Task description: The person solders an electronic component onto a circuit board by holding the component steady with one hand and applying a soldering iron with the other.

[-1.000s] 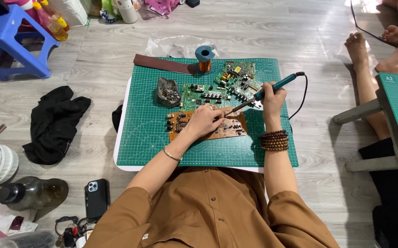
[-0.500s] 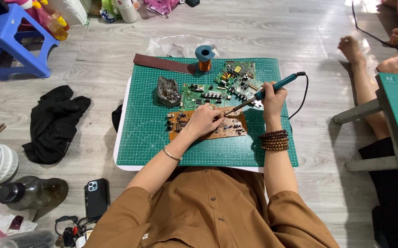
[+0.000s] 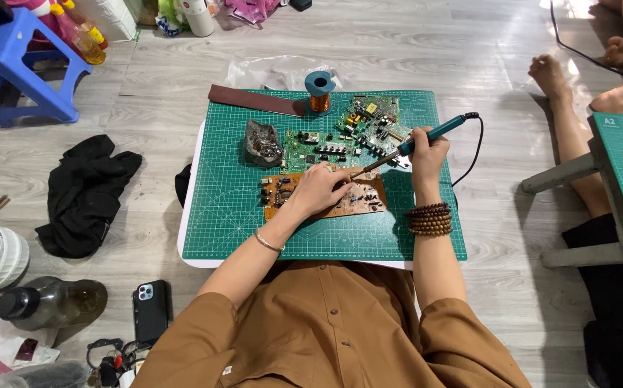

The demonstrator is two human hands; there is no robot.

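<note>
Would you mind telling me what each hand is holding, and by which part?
The right hand holds a teal soldering iron by its handle. The left hand rests on the brown circuit board, pressing it down rather than gripping it.

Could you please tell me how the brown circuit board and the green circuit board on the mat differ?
The brown circuit board lies nearer the person, under the left hand; the green circuit board lies farther away, untouched. The brown one looks smaller than the green. Both lie flat on the green cutting mat.
</note>
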